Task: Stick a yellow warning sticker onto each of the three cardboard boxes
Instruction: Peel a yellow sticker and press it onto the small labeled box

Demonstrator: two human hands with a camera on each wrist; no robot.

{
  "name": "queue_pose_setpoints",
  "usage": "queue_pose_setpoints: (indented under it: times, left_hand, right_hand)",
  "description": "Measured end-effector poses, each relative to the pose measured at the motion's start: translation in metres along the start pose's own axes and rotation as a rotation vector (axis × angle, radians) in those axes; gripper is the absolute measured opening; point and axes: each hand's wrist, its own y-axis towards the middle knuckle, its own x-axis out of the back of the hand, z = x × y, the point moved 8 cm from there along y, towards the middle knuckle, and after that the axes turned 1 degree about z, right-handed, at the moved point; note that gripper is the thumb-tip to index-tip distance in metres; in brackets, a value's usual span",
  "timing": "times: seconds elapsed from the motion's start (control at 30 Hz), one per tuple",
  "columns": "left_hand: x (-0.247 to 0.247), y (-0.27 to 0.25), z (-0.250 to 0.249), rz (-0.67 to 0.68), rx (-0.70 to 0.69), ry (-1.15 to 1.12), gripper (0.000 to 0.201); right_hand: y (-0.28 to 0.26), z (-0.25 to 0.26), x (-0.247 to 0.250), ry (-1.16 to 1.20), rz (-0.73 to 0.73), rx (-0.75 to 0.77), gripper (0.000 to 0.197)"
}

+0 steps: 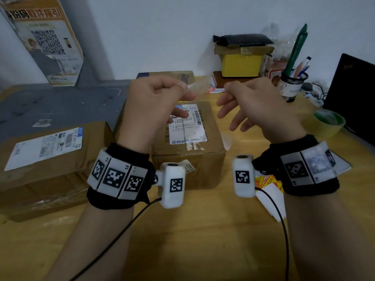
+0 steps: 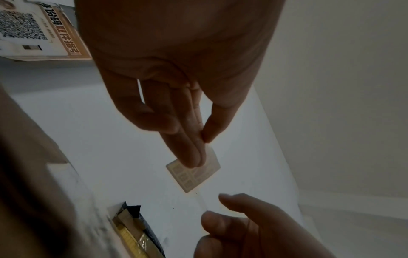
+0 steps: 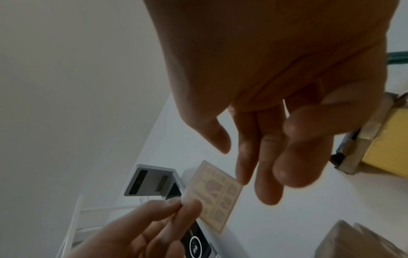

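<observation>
Soft even head view; dim, backlit, blurred wrist views

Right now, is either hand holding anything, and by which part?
The left hand pinches a sticker by one edge. The right hand touches its opposite corner with a fingertip; whether it grips cannot be told.

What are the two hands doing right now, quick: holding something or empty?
Left hand: pinches a corner of the sticker between thumb and fingers.
Right hand: fingers loosely spread; whether its thumb and forefinger pinch anything cannot be told.
</observation>
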Motion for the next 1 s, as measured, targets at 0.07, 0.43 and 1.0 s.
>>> queue_pose_setpoints:
  times: [0.07, 0.43, 1.0]
  left_hand:
    - [-0.002, 0.000, 0.000, 0.015, -0.001, -0.006, 0.010]
    - [-0.014, -0.002, 0.000, 0.136, -0.054, 0.042, 0.009]
    - [-0.010, -0.003, 0.012, 0.202, 0.000, 0.123, 0.012]
  right_hand:
    - [0.001, -0.001, -0.005, 0.006, 0.031, -0.011, 0.049]
    - [0.009, -0.015, -0.002, 0.168, 0.025, -0.077, 0.059]
    - [0.004, -0.014, 0.004, 0.130, 0.018, 0.070, 0.022]
